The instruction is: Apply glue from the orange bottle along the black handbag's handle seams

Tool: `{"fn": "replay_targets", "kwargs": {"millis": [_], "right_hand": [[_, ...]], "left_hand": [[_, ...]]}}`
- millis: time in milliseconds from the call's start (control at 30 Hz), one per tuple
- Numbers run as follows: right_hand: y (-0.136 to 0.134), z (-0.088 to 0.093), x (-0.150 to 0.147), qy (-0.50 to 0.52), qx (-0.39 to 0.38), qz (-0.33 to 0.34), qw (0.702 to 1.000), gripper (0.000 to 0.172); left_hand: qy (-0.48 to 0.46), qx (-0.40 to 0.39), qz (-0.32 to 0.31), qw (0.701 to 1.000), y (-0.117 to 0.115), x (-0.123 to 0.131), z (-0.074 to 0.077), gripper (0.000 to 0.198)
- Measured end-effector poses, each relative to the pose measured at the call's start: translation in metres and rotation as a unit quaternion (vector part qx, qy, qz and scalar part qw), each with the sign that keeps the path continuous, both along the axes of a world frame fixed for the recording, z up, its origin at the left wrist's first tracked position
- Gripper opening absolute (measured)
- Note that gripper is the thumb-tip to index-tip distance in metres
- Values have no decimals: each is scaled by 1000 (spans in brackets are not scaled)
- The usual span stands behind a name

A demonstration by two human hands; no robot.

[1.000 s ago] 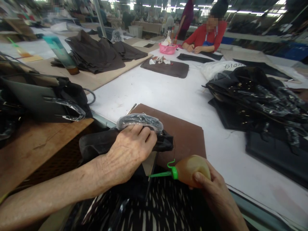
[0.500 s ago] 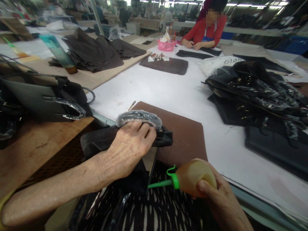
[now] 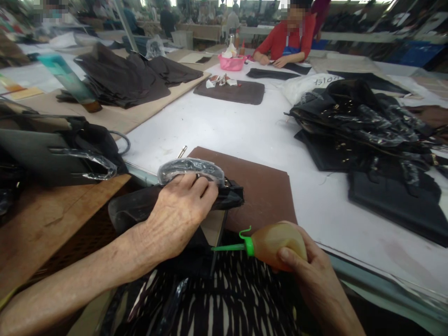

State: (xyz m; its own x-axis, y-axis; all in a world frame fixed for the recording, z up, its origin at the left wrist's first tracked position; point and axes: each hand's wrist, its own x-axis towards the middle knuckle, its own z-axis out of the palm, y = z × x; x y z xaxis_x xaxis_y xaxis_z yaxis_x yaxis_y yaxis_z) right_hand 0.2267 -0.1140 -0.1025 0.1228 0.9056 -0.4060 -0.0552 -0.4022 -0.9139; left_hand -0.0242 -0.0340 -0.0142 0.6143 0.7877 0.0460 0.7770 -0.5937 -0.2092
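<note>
My left hand (image 3: pixel 184 203) is closed over the upper part of a black bag (image 3: pixel 131 205), just below its plastic-wrapped handle (image 3: pixel 191 169). The fingertips are hidden behind the bag. In my right hand (image 3: pixel 308 266) is a squeeze bottle (image 3: pixel 276 242) of amber liquid, lying on its side, with the thumb pressed on its wall. Its thin green nozzle (image 3: pixel 229 248) points left at the dark edge of the bag's lower part. Whether the tip touches that edge I cannot tell. A brown sheet (image 3: pixel 259 191) lies on the table behind the bag.
Black bags with plastic-wrapped parts (image 3: pixel 364 126) are heaped on the right of the white table (image 3: pixel 231 126). Another black bag (image 3: pixel 42 149) stands on a wooden board (image 3: pixel 59 210) at left. Dark fabric pieces (image 3: pixel 122 79), a pink basket (image 3: pixel 231 63) and a co-worker in red (image 3: pixel 287 35) are farther back.
The bottle has risen a little, its nozzle now nearly level and still by the bag's edge. The whole scene has shifted slightly left as the head view turned. Both hands keep their grip.
</note>
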Motion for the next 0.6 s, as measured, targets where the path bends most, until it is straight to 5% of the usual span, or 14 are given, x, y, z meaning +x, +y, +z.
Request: {"fn": "replay_targets", "kwargs": {"millis": [333,600], "right_hand": [[-14,11,-3,78,-42,-6,996,57],[-12,2,-3,114,-34,-6,993,41]], "left_hand": [[4,-12,2,1000,0,1,1,26],[0,10,-1,1000,2,1,0,23]]}}
